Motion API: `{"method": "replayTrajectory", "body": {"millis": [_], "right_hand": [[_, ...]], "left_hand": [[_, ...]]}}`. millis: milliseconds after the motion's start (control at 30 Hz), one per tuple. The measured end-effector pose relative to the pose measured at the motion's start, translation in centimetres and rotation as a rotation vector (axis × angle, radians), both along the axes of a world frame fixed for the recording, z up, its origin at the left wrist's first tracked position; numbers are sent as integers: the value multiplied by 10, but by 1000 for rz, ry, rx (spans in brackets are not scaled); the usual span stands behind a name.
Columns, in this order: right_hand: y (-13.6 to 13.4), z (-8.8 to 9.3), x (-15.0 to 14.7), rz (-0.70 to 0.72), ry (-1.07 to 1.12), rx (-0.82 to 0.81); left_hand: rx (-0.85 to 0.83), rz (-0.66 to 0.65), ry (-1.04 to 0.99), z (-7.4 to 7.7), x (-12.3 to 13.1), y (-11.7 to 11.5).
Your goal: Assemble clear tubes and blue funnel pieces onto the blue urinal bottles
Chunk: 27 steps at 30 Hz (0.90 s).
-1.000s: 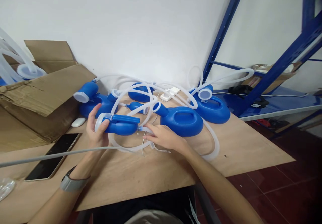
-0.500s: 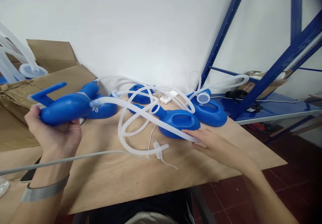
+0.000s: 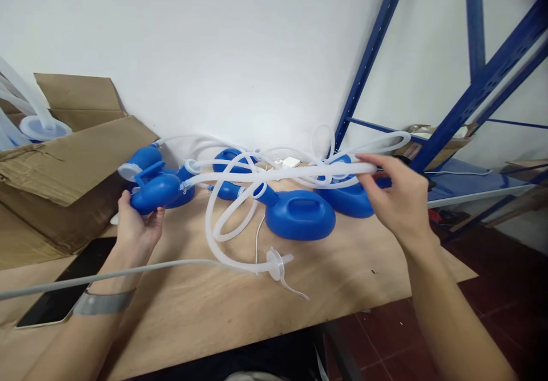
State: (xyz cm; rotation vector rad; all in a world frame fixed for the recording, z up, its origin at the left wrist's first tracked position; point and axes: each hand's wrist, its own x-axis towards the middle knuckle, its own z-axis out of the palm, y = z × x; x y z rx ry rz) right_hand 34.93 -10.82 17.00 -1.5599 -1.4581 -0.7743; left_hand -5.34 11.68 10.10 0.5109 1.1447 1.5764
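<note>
My left hand (image 3: 139, 227) is closed around the underside of a blue plastic urinal bottle (image 3: 157, 193), lifted at the left of the table. From this bottle a translucent white hose (image 3: 278, 174) stretches almost level to the right. My right hand (image 3: 396, 198) pinches that hose between thumb and fingers. Below the hose another blue urinal bottle (image 3: 299, 215) lies with its open neck pointing left. A round translucent cap (image 3: 275, 264) with a thin strap sits near the end of a looped hose (image 3: 212, 221).
An open cardboard box (image 3: 64, 192) stands at left, with more hoses inside. A phone (image 3: 64, 287) lies under my left forearm. A grey cable (image 3: 180, 263) crosses in front. A white adapter (image 3: 291, 163) is by the wall. A blue metal shelf (image 3: 454, 181) stands at right.
My left hand has moved the bottle away from me and slightly right, turning it. My right hand has risen from beside the middle bottle, raising the hose to nearly level.
</note>
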Motion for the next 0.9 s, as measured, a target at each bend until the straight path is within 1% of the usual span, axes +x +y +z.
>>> {"method": "replayTrajectory", "body": {"millis": [67, 133, 200, 300, 400, 500, 567, 667, 767, 833, 900], "right_hand": [[9, 22, -7, -26, -63, 96], [19, 41, -15, 6, -113, 101], [28, 54, -23, 49, -123, 52], [39, 65, -34, 115, -106, -31], [48, 69, -43, 146, -151, -96], [55, 73, -49, 96, -234, -116], [59, 77, -49, 33, -264, -76], [69, 87, -46, -60, -265, -3], [76, 100, -47, -122, -242, -9], [77, 110, -54, -163, -223, -37], [75, 118, -67, -185, -214, -25]], "left_hand": [[-33, -14, 18, -10, 0, 3], [-60, -26, 37, -17, 0, 4], [-86, -35, 55, -22, 1, 5], [-139, -30, 65, -26, 1, 4], [-180, -25, 48, -30, 1, 3], [-166, -46, 15, -33, 5, 0], [-146, -74, -7, -35, 8, -1], [-142, -108, -32, -39, 13, -2], [-152, -117, -44, -43, 15, -2], [-141, -118, -48, -44, 17, -2], [-119, -115, -50, -44, 18, -3]]}}
